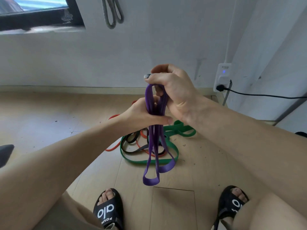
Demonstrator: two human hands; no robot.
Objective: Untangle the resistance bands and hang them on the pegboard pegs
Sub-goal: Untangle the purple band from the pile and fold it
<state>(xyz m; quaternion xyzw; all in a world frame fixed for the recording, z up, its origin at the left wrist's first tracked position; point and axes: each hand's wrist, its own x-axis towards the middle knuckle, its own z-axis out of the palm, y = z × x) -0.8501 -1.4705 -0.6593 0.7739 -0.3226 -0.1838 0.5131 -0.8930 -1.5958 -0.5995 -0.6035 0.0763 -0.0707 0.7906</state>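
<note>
A purple resistance band hangs in several loops above the floor. My right hand grips its top end in a closed fist. Just below, my left hand squeezes the strands together. On the wooden floor under the purple band lies a tangle: a wide green band, a black band and a thin red band, overlapping one another. A grey band hangs doubled on the white wall at the top; its peg is out of frame.
A white power strip is mounted low on the wall at right, with a black cable running right. A dark window frame is at top left. My feet in black slides stand near the bottom edge.
</note>
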